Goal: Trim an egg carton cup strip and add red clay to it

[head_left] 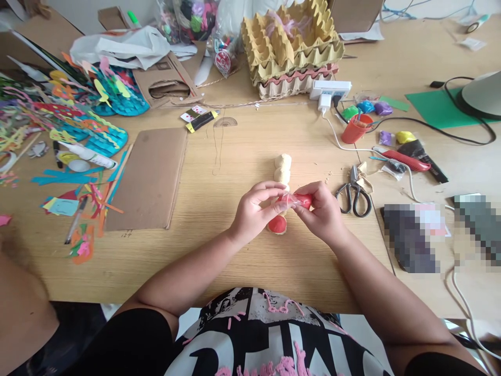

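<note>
Between my two hands is a small packet of red modelling clay [304,200] in clear plastic wrap. My left hand [252,208] pinches the wrap on one side. On the other side, the fingers of my right hand [321,211] are closed round the red lump. Beneath them on the table lies a pale strip of egg-carton cups [282,167], running away from me. Its nearest cup is covered with red clay [277,224]. My hands hide the middle of the strip.
Scissors [354,193] lie right of my hands, near an orange cup [357,128] and a white cable. Stacked egg trays [289,52] and a power strip [331,90] stand at the back. Cardboard [146,177] and paper scraps are on the left, beside another person's arm [23,308].
</note>
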Available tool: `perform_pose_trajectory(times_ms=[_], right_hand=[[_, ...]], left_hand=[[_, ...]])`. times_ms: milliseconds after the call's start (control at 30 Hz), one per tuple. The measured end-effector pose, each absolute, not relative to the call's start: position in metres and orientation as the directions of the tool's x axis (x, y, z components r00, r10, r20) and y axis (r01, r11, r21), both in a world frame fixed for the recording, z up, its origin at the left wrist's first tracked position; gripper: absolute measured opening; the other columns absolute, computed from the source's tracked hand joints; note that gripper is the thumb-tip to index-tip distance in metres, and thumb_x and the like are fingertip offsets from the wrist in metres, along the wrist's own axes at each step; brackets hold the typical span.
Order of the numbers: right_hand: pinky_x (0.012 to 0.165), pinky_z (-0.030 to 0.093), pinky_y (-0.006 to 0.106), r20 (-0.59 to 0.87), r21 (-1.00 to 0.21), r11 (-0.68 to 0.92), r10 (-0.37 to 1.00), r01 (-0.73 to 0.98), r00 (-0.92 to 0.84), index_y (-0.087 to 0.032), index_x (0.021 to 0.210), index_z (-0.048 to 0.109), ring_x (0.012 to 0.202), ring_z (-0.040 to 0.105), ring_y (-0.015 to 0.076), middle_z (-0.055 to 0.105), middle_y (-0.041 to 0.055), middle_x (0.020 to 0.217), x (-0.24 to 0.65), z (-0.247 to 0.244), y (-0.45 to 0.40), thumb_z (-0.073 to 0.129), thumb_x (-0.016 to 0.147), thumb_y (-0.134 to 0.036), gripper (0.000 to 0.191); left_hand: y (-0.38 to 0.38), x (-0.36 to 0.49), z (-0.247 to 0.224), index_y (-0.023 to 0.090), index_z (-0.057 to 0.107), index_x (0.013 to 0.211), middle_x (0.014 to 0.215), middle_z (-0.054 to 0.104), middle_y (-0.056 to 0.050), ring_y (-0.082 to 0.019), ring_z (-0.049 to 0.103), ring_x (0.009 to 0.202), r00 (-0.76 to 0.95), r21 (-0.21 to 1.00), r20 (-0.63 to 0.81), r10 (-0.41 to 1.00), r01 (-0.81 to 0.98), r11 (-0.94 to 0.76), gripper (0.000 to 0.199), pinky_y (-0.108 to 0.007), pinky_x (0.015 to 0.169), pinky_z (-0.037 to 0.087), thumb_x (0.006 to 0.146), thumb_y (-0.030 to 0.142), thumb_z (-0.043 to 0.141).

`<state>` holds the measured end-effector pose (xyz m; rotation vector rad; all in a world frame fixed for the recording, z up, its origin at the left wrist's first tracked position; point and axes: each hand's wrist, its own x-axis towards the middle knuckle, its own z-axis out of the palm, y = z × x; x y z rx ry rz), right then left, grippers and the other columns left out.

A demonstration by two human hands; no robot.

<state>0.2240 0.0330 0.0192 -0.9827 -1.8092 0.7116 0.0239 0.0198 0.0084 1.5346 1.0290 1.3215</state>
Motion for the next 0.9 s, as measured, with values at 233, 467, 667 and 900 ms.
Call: perform_pose_trajectory(times_ms=[233,467,667,900], right_hand=[[0.072,0.058,0.032,0.324,-0.942,0.333,0.896,-0.023,-0.304,-0.027,0.106,0.057,0.08,0.066,0.0153,0.07,0.0027,0.1,0.222,0.019,0.028,0.08,0.096,-0.045,0.031],[0.075,0.061,0.031,0.103,-0.958,-0.023,0.903,-0.287,-0.416,-0.026,0.102,0.059,0.077,0.07,0.0138,0.072,-0.0002,0.091,0.216,0.022,0.022,0.075,0.101,-0.043,0.024],[0.065,0.059,0.029,0.035,-0.948,-0.11,0.897,-0.298,-0.442,-0.025,0.096,0.056,0.069,0.071,0.0144,0.073,-0.0016,0.081,0.211,0.024,0.021,0.079,0.097,-0.05,0.034],[0.064,0.057,0.026,-0.013,-0.906,-0.181,0.915,-0.382,-0.403,-0.023,0.093,0.06,0.065,0.071,0.0117,0.075,-0.0026,0.082,0.208,0.019,0.026,0.086,0.091,-0.048,0.036]], left_hand=[[0.019,0.023,0.015,0.024,0.081,0.109,0.125,0.077,-0.01,-0.022,0.074,0.119,0.132,0.898,0.381,0.915,0.184,-0.401,0.018,-0.043,0.108,0.061,0.097,0.037,0.078],[0.02,0.023,0.021,0.023,0.07,0.104,0.105,0.079,-0.004,-0.022,0.072,0.113,0.156,0.535,0.748,0.645,0.433,-0.725,0.008,-0.044,0.103,0.061,0.098,0.022,0.075],[0.021,0.021,0.019,0.022,0.067,0.099,0.096,0.076,-0.003,-0.021,0.071,0.103,0.2,0.435,0.784,0.587,0.498,-0.75,0.005,-0.042,0.095,0.061,0.098,0.021,0.072],[0.023,0.022,0.019,0.023,0.072,0.102,0.096,0.078,-0.002,-0.018,0.073,0.098,0.113,0.489,0.788,0.605,0.48,-0.728,0.007,-0.038,0.092,0.062,0.097,0.02,0.076]])
